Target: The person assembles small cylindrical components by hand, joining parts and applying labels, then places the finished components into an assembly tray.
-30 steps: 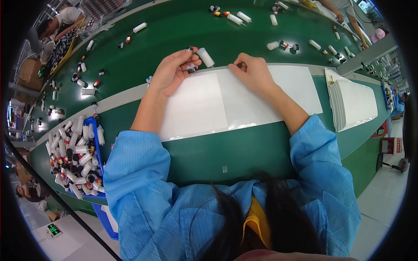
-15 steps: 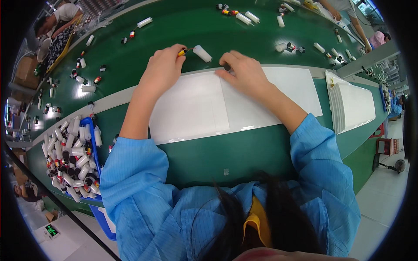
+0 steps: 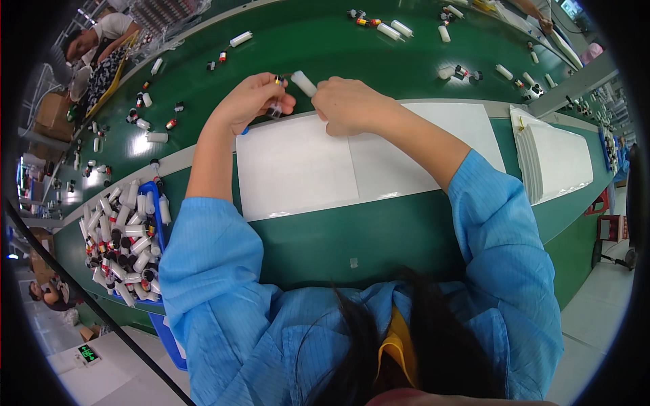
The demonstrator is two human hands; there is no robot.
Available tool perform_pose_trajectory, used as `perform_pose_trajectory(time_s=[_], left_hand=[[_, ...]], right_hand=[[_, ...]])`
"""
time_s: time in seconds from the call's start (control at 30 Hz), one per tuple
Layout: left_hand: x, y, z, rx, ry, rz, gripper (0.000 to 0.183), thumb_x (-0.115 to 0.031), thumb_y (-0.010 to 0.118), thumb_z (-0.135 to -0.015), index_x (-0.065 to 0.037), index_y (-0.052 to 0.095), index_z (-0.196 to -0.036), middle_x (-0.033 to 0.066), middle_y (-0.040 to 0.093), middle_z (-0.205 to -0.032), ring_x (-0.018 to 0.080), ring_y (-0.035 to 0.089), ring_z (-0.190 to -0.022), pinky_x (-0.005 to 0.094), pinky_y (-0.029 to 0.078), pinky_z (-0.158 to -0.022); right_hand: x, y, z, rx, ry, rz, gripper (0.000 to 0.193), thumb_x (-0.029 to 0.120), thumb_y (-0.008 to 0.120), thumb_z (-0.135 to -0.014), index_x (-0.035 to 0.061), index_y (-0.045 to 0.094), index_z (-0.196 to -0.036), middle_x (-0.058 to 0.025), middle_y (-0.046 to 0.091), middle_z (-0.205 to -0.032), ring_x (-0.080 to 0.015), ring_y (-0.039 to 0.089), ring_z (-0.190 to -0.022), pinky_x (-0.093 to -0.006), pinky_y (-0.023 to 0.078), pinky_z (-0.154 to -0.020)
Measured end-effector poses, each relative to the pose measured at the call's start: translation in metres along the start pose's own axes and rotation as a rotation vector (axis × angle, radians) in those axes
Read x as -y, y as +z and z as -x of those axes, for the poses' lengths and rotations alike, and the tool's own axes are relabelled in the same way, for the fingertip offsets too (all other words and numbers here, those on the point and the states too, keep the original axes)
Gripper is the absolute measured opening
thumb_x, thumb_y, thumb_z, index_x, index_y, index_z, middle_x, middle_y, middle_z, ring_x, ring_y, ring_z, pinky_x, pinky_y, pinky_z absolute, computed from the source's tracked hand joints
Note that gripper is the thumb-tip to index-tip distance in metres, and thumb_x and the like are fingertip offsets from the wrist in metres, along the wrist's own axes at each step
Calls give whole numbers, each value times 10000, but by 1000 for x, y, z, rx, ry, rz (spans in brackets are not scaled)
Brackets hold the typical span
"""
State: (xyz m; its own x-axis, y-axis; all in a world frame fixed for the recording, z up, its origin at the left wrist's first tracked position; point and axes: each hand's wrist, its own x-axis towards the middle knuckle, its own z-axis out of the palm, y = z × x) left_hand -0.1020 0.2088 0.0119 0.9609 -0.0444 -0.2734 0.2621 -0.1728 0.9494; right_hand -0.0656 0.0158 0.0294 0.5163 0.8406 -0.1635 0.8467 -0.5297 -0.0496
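Note:
My left hand (image 3: 256, 101) is curled at the far edge of the white sheets, its fingertips round a small dark and yellow part (image 3: 278, 80). A small clear and dark piece (image 3: 273, 110) shows below its fingers. Beside it, a white translucent cylinder (image 3: 304, 83) tilts down toward my right hand (image 3: 349, 105), whose closed fingers are on its lower end. A thin wire seems to run from the cylinder's upper end toward my left hand. Both hands are above the white sheets (image 3: 298, 169) laid on the green table.
A blue bin (image 3: 160, 233) heaped with similar white cylinders (image 3: 125, 237) stands at the left. More parts (image 3: 389, 30) lie scattered on the green belt (image 3: 298, 40) beyond. A stack of white sheets (image 3: 555, 155) is at the right. A person (image 3: 101, 40) sits across the belt.
My right hand has moved left and closed on the cylinder's lower end. My left hand has turned, and a clear and dark piece now shows below its fingers. The whole view has shifted slightly.

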Motion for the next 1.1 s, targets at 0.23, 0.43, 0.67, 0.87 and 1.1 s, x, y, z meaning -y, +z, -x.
perform_pose_trajectory(time_s=[0.23,0.43,0.67,0.87,1.1], left_hand=[[7,21,1,120,262,470,272,-201,545,-856,-20,519,-1057,51,584,-947,130,543,-865,264,424,-792],[8,28,4,130,251,607,242,-193,484,-890,-20,523,-1055,68,581,-934,134,542,-842,243,424,-766],[8,35,0,3,262,649,245,-188,468,-899,8,494,-1044,29,507,-792,129,498,-738,261,421,-735],[4,38,5,101,269,759,265,-205,463,-903,-2,479,-1074,-13,415,-718,97,416,-665,275,409,-742],[-2,56,8,258,433,871,258,-200,423,-915,-55,460,-1125,-19,394,-714,91,422,-687,310,392,-797]], right_hand=[[-2,33,18,-454,-192,6,104,16,566,-629,27,617,-719,-101,541,-833,-246,491,-857,-335,414,-729],[4,22,13,-374,-136,148,66,56,563,-641,38,627,-644,-100,559,-788,-227,495,-834,-328,397,-694],[5,19,8,-311,-104,169,86,20,567,-616,25,593,-698,-92,538,-771,-215,486,-815,-321,388,-692],[-1,15,27,-408,-105,148,44,68,590,-656,36,611,-679,-76,570,-733,-210,510,-816,-298,386,-728],[-19,2,33,-637,24,-2027,161,249,634,-801,137,534,-746,72,522,-781,-32,438,-781,-214,323,-683]])
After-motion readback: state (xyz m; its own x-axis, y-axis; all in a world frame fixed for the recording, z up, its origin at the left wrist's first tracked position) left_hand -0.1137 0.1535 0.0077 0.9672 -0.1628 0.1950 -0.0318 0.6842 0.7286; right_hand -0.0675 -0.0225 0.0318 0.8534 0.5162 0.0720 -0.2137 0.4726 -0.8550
